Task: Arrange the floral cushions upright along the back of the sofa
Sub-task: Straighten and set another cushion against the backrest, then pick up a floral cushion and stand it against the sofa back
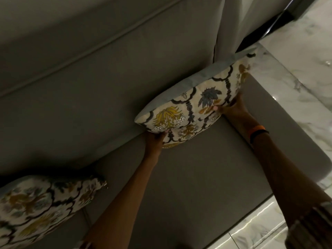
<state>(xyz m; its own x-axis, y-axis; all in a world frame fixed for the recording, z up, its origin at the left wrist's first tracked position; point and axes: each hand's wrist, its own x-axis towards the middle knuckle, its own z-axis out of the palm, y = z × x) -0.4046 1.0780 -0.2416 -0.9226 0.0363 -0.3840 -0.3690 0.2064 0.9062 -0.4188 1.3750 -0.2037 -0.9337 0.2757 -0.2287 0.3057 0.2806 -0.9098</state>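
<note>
A cream floral cushion (pixel 194 105) with yellow and blue flowers and a pale blue backing stands tilted against the grey sofa back (pixel 89 78), near the sofa's right end. My left hand (pixel 155 140) grips its lower left corner from below. My right hand (pixel 231 106) holds its lower right edge, thumb on the patterned face. A second floral cushion (pixel 41 205) leans against the sofa back at the lower left, partly cut off by the frame edge.
The grey seat (pixel 206 177) stretches between the two cushions. White marble floor (pixel 296 78) lies past the sofa's right end. An orange and a black band sit on my right wrist (pixel 257 133). A dark object (pixel 280 20) stands at the top right.
</note>
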